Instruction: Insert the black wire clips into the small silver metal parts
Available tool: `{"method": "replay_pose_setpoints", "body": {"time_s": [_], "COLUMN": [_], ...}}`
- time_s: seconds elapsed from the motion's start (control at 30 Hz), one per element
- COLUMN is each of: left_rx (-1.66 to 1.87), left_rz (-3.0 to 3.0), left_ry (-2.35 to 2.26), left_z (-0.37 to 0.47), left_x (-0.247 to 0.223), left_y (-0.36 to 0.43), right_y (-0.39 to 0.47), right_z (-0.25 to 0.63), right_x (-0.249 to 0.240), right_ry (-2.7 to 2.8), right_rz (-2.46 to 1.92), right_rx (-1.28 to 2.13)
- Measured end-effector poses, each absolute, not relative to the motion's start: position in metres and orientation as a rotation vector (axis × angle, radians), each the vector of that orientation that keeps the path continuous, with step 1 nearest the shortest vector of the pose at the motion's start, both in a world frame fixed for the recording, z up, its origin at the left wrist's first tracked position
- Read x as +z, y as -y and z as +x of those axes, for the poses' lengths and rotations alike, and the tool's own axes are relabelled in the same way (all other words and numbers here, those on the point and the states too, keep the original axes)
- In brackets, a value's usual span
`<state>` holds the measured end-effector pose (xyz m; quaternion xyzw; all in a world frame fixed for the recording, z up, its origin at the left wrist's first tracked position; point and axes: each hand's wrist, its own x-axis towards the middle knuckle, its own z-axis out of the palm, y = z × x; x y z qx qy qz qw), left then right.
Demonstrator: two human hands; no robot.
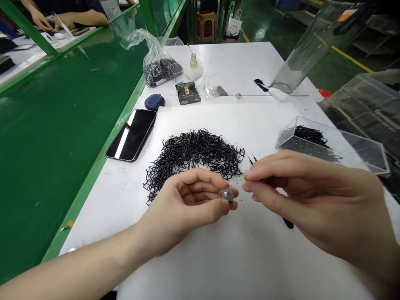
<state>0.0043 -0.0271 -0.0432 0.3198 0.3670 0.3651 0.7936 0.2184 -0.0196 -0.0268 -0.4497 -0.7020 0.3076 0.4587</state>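
My left hand (200, 198) pinches a small grey, translucent piece (227, 194) between thumb and fingers, low over the white table (200, 266). Just to its right, my right hand (281, 187) is closed, thumb tip and index fingertip together. Black tweezers (287, 223) run through that hand, their tips showing above the index finger and their rounded end below the palm. Whether something tiny sits between the right fingertips is too small to tell. Beyond my left hand lies an arched pile of short, bent black pieces (196, 148).
A phone (131, 135) and a blue case (154, 102) lie at the left. Behind are a bag of black pieces (159, 71), a bottle (193, 68) and a green packet (188, 92). Clear box (365, 152) and tall cylinder (300, 54) stand right. A person's arm (84, 18) shows top left.
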Motion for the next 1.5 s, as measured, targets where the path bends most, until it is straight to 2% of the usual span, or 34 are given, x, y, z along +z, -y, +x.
{"method": "replay_pose_setpoints", "body": {"time_s": [0.4, 0.7, 1.5], "left_rx": [0.793, 0.789, 0.754], "left_rz": [0.605, 0.609, 0.664], "left_ry": [-0.725, -0.786, -0.896], "left_z": [0.003, 0.004, 0.005], "left_x": [-0.044, -0.044, -0.042], "left_y": [0.024, 0.025, 0.026], "right_y": [0.033, 0.043, 0.045], "right_z": [0.226, 0.218, 0.226], "right_x": [-0.026, -0.034, -0.041], "right_ry": [1.819, 1.641, 1.818], "right_rz": [-1.042, -1.220, -1.227], "right_rx": [0.712, 0.676, 0.490]}}
